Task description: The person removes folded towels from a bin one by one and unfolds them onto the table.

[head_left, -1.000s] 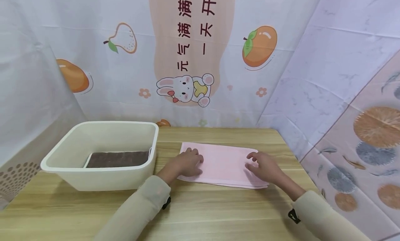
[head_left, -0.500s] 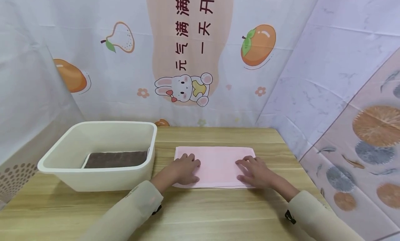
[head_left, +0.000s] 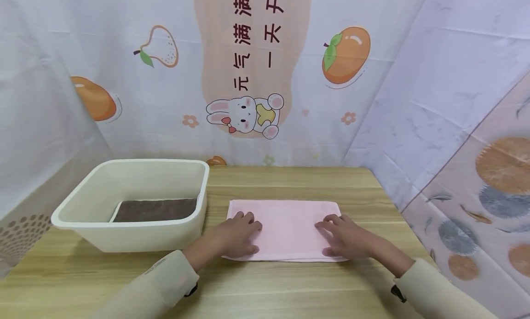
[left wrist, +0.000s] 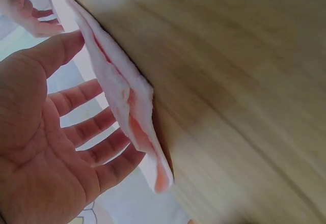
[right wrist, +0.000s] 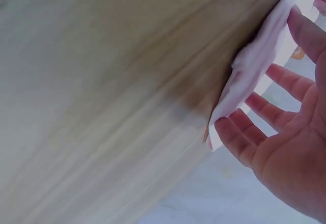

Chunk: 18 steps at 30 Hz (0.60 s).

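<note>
Wood-grain worktop [head_left: 290, 291] | folded pink towel [head_left: 287, 231] lying flat | left hand [head_left: 238, 236], right hand [head_left: 348, 238] touching opposite ends, fingers [left wrist: 94, 128] spread | cream basin [head_left: 136, 238] at left

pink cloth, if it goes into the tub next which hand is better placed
Probably the left hand: it touches the cloth at the end nearer the tub; the right hand is at the other end.
</note>
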Each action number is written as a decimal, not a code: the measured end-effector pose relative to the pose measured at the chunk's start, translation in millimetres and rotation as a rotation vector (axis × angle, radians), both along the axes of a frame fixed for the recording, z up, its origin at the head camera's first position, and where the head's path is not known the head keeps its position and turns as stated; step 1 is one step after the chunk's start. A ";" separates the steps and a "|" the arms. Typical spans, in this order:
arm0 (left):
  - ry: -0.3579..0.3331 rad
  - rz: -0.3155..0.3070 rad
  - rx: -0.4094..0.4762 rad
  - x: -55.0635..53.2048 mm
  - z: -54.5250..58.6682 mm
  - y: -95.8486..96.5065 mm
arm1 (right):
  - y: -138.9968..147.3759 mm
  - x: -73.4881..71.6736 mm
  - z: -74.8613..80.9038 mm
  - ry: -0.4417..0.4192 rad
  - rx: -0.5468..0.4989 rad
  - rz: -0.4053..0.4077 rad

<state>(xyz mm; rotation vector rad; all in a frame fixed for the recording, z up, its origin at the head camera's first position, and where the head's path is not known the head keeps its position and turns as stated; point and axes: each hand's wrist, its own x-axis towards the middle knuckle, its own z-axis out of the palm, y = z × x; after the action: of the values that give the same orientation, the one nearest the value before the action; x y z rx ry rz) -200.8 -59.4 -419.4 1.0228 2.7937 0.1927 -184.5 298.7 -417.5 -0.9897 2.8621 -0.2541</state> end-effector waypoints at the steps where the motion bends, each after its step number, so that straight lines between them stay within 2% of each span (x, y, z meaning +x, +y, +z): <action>1: -0.002 -0.007 0.001 2.1 0.9 -1.0 | 1.0 2.0 0.5 -0.003 -0.001 0.005; 4: 0.010 -0.040 0.002 8.4 3.0 -4.3 | 3.6 7.6 1.2 -0.001 -0.003 0.022; 7: 0.056 -0.082 0.005 14.0 5.4 -9.9 | 5.2 12.6 3.2 0.024 -0.027 0.058; 11: 0.122 -0.170 0.042 21.5 5.5 -22.8 | 8.9 17.3 7.2 0.040 -0.063 0.123; 14: 0.120 -0.230 0.073 27.5 3.9 -34.7 | 13.3 19.1 9.8 0.005 -0.073 0.159; 18: 0.085 -0.264 0.105 32.2 2.8 -47.0 | 18.6 18.9 11.6 -0.030 -0.065 0.204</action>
<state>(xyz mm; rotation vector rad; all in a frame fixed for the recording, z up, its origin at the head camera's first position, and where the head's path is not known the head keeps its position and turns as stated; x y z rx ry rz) -168.6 -106.4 -416.6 1.4425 2.7096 0.2703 -165.6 317.2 -405.9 -1.2669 2.7147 -0.3424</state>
